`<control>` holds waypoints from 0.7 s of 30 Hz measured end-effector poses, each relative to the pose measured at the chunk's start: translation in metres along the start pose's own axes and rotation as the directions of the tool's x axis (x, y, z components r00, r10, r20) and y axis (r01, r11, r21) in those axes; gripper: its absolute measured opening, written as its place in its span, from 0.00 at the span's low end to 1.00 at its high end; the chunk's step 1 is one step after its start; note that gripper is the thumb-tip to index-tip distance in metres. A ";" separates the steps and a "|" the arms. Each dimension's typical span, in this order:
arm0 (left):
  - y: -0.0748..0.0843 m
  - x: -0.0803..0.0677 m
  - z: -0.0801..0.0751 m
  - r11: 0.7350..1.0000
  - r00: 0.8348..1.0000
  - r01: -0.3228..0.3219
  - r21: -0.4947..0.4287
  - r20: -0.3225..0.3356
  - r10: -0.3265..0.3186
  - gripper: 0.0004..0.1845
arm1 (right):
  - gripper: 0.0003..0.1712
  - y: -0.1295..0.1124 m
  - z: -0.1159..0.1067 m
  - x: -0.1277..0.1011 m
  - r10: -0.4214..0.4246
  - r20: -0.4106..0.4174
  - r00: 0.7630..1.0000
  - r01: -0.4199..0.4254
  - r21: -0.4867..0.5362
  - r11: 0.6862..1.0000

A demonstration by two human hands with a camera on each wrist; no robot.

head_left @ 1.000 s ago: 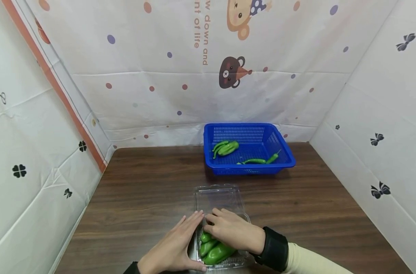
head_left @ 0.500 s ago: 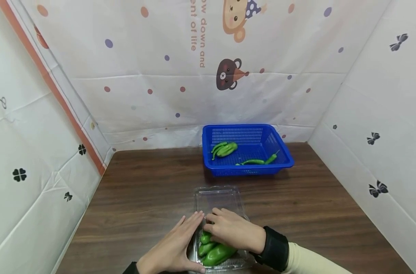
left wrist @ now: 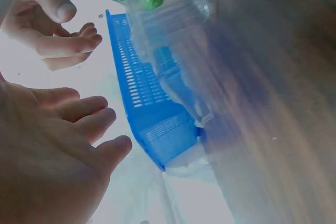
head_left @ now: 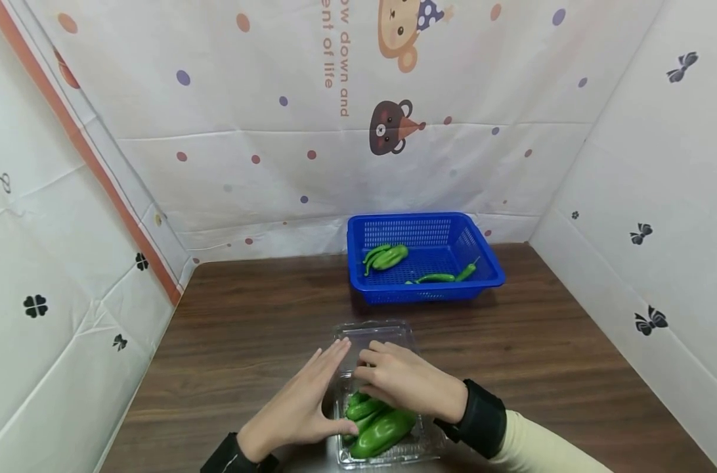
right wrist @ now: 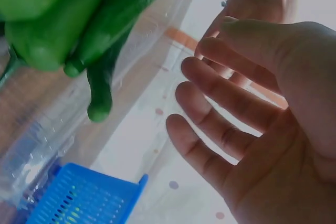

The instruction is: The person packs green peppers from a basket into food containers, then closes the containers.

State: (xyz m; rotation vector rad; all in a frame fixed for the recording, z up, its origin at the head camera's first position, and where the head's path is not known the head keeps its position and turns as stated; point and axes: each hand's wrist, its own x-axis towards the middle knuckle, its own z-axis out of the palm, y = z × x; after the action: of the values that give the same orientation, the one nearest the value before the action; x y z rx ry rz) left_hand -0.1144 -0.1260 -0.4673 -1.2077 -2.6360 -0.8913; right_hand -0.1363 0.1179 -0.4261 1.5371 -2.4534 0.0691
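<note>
Now both hands (head_left: 358, 394) (fingers relaxed) hover over boxed peppers (head_left: 376, 424).

Cream sleeve (head_left: 542, 447), black wrist strap (head_left: 479, 427)

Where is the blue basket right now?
In the head view, the blue basket sits at the back of the wooden table, right of centre near the wall, beyond the clear box and both hands.

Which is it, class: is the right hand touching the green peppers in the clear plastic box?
Apart. The right wrist view shows the right hand with open fingers and clear background between it and the green peppers.
</note>
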 end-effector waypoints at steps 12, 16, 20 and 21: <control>-0.004 0.029 -0.006 0.999 0.998 0.031 -0.011 -0.062 -0.031 0.64 | 0.10 0.018 -0.014 0.000 0.034 -0.185 0.982 -0.024 0.060 0.998; -0.008 0.039 -0.007 0.999 0.995 0.050 0.000 -0.090 -0.050 0.62 | 0.10 0.031 -0.018 0.000 0.055 -0.240 0.969 -0.037 0.076 0.996; -0.012 0.050 -0.009 0.997 0.993 0.069 0.025 -0.098 -0.067 0.63 | 0.12 0.046 -0.023 -0.002 0.089 -0.269 0.959 -0.066 0.092 0.994; -0.013 0.053 -0.009 0.997 0.993 0.068 0.028 -0.103 -0.065 0.64 | 0.12 0.050 -0.024 -0.003 0.098 -0.277 0.956 -0.074 0.094 0.993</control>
State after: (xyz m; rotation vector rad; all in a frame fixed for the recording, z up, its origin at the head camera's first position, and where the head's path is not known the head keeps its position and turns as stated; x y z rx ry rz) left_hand -0.1608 -0.1027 -0.4484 -1.0441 -2.6128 -0.8936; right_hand -0.1753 0.1465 -0.3989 1.3447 -2.3127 0.3835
